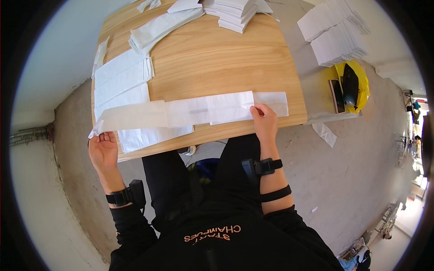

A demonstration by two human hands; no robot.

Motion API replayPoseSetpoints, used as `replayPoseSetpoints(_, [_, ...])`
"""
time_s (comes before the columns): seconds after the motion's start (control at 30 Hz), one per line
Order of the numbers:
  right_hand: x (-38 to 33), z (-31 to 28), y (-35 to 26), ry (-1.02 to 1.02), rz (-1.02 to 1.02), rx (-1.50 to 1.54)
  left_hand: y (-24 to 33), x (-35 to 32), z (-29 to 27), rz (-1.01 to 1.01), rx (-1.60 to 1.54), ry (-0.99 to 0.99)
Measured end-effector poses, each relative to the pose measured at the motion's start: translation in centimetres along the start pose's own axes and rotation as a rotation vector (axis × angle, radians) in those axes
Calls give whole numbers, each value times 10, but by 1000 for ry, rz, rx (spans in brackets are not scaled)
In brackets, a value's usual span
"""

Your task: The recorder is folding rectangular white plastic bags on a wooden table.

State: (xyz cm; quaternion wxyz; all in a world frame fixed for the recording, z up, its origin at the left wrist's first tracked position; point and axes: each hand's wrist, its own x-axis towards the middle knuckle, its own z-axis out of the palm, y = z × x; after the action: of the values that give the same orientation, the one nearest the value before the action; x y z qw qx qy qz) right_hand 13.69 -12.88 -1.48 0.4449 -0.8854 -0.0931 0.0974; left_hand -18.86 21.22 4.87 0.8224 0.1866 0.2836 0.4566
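yellow bag (363, 90), dark object (349, 83) in it | phone (336, 96) just beside bag | pipes (30, 136) at left wall (38, 189)

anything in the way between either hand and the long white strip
Nothing visible is: the left hand holds the long white strip at its left end, and the right hand grips it toward its right end. White sheets lie partly under its left part, blocking neither hand.

Head fisheye looks down at the nearby tabletop (217, 58), rim seemingly blurred.
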Motion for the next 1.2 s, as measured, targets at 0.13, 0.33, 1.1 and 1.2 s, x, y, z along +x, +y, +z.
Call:
replayPoseSetpoints(0.13, [-6,-4,-16,-5,9,-37,-4,-8,-21,4,99,198])
replayPoseSetpoints(0.33, [-7,-6,-17,-10,29,-75,5,-14,-59,-3,86,256])
replayPoseSetpoints(1.1, [-7,-22,-13,-24,47,-158,-163,-87,85,531,2035,-882])
replayPoseSetpoints(1.2, [5,-35,6,137,-102,-291,-174,-84,78,526,2104,-958])
